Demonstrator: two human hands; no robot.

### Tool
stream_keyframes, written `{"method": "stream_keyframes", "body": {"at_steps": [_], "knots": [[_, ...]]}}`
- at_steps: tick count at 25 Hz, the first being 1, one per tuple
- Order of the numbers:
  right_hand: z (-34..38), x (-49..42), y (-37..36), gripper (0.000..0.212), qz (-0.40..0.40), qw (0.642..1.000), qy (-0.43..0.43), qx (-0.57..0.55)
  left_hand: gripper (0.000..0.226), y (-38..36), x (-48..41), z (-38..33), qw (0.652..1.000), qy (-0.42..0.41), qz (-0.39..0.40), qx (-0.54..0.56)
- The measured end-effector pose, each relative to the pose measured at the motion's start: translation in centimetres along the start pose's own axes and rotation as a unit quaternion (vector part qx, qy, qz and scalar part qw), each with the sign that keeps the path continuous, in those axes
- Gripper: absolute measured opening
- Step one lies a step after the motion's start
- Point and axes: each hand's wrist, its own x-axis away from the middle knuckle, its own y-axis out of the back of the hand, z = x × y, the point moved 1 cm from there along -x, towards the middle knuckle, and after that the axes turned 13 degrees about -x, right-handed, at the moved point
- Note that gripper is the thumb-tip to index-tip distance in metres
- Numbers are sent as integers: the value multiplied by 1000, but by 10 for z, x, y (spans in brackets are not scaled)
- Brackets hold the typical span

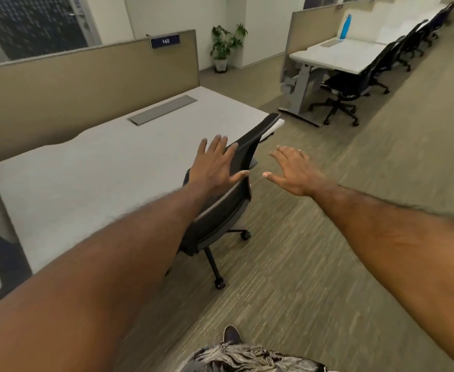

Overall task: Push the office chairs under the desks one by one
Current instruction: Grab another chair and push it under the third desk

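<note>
A black office chair (228, 208) stands at the front edge of a pale grey desk (91, 170), its seat mostly tucked beneath the top and its backrest sticking up beside the edge. My left hand (215, 162) is spread flat with fingers apart over the upper left part of the backrest; whether it touches is unclear. My right hand (293, 170) hovers open to the right of the backrest, apart from it, palm down. Neither hand grips anything.
A tan partition (86, 84) with a blue "140" sign backs the desk. Across the carpeted aisle (314, 264) a second row of white desks (338, 56) has several black chairs (349, 89), one standing out from its desk. A potted plant (224, 47) sits by the far wall.
</note>
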Motion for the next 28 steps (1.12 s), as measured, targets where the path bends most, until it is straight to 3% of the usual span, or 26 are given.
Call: {"method": "stream_keyframes", "body": {"at_steps": [3, 8, 14, 18, 22, 28], "knots": [[-14, -58, 2, 76, -24, 999, 29, -14, 91, -10, -56, 14, 999, 41, 25, -3], [-47, -135, 9, 74, -30, 998, 8, -57, 92, -40, -93, 12, 993, 100, 55, 19], [-74, -228, -18, 75, 74, 994, 62, -45, 78, -72, -88, 8, 977, 168, 103, 76], [-73, -269, -32, 69, 139, 976, 159, -47, 73, -67, -93, 20, 967, 201, 127, 90], [-74, -294, -39, 67, 170, 964, 201, -36, 77, -73, -100, 34, 956, 205, 164, 129], [-68, -304, -50, 70, 140, 962, 232, -40, 87, -84, -99, 47, 951, 221, 167, 136]]}}
